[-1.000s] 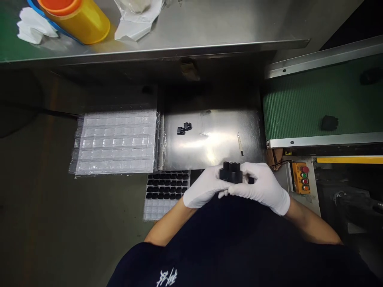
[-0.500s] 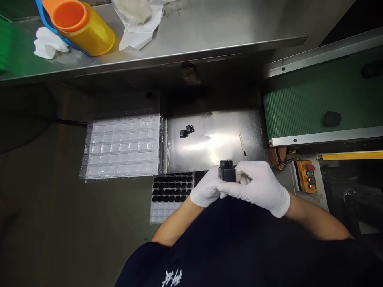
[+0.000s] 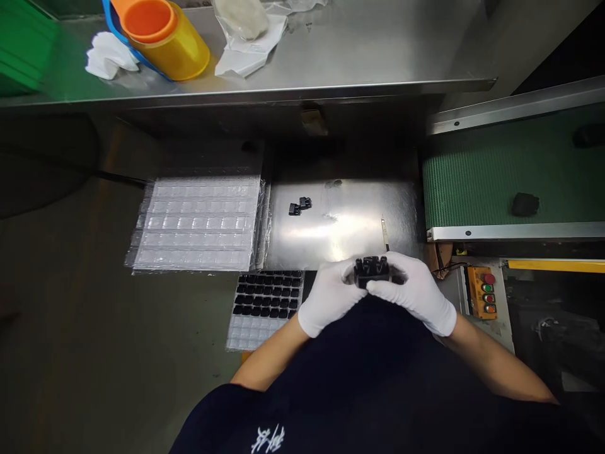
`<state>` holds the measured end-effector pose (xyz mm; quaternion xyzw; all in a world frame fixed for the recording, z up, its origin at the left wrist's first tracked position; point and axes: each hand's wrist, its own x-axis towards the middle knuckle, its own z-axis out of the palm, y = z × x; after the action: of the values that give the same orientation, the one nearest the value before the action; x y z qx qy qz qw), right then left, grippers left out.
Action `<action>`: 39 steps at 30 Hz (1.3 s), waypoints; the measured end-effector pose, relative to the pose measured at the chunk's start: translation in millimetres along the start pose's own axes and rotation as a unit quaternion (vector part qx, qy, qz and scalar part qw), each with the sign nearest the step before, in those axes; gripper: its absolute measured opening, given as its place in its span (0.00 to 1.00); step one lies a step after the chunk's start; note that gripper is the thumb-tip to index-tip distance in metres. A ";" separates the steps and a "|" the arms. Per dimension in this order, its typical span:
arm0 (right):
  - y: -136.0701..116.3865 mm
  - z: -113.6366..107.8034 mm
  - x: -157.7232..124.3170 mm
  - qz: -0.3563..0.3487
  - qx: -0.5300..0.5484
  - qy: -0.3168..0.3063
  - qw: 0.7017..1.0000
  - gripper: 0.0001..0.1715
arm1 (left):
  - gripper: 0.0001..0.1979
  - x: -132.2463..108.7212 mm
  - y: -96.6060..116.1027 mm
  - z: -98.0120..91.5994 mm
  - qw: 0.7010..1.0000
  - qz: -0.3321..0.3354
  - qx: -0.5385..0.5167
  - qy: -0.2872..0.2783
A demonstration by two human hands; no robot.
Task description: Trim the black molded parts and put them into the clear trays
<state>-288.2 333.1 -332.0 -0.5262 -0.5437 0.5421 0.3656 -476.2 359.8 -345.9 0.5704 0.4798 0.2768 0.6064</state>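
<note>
Black molded plastic component, square-bodied with raised lobes on top, gripped between gloved left hand and gloved right hand, fingers curled closed around it

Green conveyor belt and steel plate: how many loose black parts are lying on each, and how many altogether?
Black parts on the green conveyor belt: 2
Black parts on the steel plate: 2
Total: 4
</note>
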 end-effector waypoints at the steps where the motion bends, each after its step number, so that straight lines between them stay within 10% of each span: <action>1: -0.4 -0.1 -1.3 -0.036 -0.015 0.005 0.999 0.20 | 0.17 -0.3 -1.8 -0.9 0.998 0.047 0.039 0.011; 9: -2.6 -2.9 -3.8 -0.159 -0.070 0.024 0.984 0.14 | 0.19 -1.2 -4.9 -5.9 0.984 0.126 0.126 0.007; 14: 6.4 -13.0 1.2 -0.042 0.105 -0.089 0.990 0.18 | 0.20 -6.1 0.5 -4.0 0.996 0.086 -0.008 -0.003; 20: 39.0 -5.9 4.0 0.155 0.399 -0.198 0.882 0.35 | 0.24 -2.8 21.1 13.3 0.990 -0.044 -0.122 -0.056; 26: 62.3 4.4 5.2 0.185 0.484 -0.210 0.829 0.28 | 0.21 4.5 36.5 21.2 0.980 -0.099 -0.153 -0.080; 33: 72.8 0.7 9.9 0.176 0.448 -0.203 0.853 0.33 | 0.20 7.4 28.9 14.8 0.979 -0.112 -0.142 -0.097; 39: 70.5 -6.1 20.4 0.003 0.069 -0.051 0.996 0.21 | 0.27 17.4 -14.8 -12.4 0.959 -0.184 -0.207 -0.068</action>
<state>-273.6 344.2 -403.3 -0.4727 -0.5213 0.6055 0.3716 -483.7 377.5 -363.3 0.3521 0.4665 0.2145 0.7825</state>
